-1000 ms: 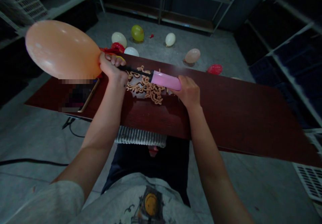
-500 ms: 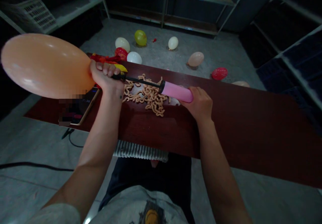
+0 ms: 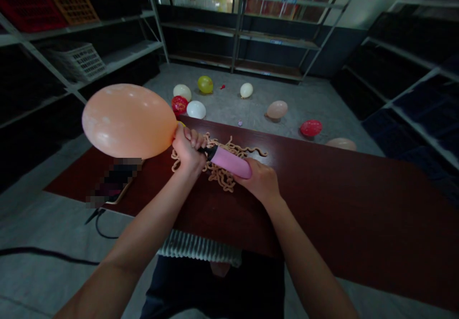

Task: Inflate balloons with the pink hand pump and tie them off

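Note:
My left hand (image 3: 187, 148) is closed round the nozzle end of a hand pump, pinching the neck of an inflated peach balloon (image 3: 129, 120) that sticks out to the left above the table. My right hand (image 3: 261, 181) grips the pink pump barrel (image 3: 232, 161), which is pushed in close to the left hand. Under both hands lies a heap of limp peach balloons (image 3: 222, 175) on the dark red table (image 3: 340, 199).
A blurred flat device (image 3: 113, 182) lies at the table's left end, with a cable (image 3: 96, 223) on the floor below. Several inflated balloons, among them a red balloon (image 3: 311, 127), lie on the grey floor beyond the table. Metal shelving (image 3: 236, 27) lines the walls.
My right hand has pushed the pink barrel in toward my left hand, hiding the black rod. The camera has tilted up, showing more of the shelves.

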